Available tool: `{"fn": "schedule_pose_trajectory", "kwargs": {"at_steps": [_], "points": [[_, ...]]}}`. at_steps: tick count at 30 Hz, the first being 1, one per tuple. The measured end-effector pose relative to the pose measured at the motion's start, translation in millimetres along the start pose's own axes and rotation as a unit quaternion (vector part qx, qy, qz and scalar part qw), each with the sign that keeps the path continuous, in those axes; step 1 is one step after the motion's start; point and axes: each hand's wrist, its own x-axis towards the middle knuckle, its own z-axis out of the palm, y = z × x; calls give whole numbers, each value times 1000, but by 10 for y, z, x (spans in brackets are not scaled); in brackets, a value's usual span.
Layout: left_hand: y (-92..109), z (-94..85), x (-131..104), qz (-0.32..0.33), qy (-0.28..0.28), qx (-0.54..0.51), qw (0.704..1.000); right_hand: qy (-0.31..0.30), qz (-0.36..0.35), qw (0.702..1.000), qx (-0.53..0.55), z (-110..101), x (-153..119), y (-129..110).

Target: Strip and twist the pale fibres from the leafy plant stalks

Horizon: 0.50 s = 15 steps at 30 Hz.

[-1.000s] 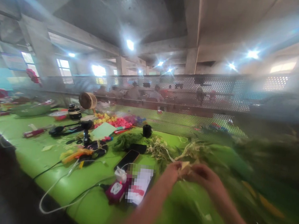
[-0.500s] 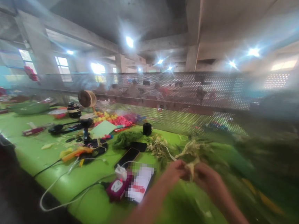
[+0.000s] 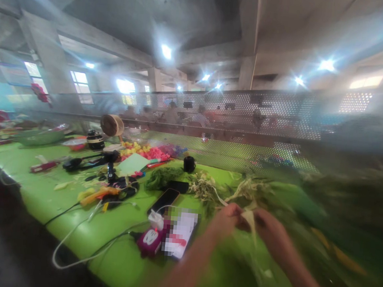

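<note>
At the right of the table, my left hand [image 3: 230,216] and my right hand [image 3: 265,223] are close together, fingers closed in a pinch. Between them is a pale, cream-coloured strip [image 3: 254,231] with thin strands hanging toward the table. Its exact kind is not clear. My left hand also touches, or is just beside, a white stem-like piece [image 3: 218,197] that leads to a pale dried-looking bunch [image 3: 204,187]. Another cream bunch [image 3: 248,188] lies just beyond my hands. The fingertips are partly hidden and blurred.
Left of my forearms lie a lit phone [image 3: 180,236], a purple power strip [image 3: 151,240] with cables and a dark phone [image 3: 164,201]. Farther left is an orange glue gun [image 3: 99,196]. A black cup [image 3: 188,164] stands near the perforated metal screen [image 3: 214,110]. Blurred greenery [image 3: 347,206] fills the right.
The pale strip between my hands now hangs longer, its strands reaching down toward the table. My hands have barely moved.
</note>
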Motion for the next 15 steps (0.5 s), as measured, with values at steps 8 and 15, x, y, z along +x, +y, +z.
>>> {"fn": "schedule_pose_trajectory", "kwargs": {"at_steps": [8,15], "points": [[3,22,-48,12,-40,19,999,-4,89,992,90,-82,-37,-306],[30,71,-64,-5,-32,-33,999,0,119,978,172,-113,-44,-334]]}}
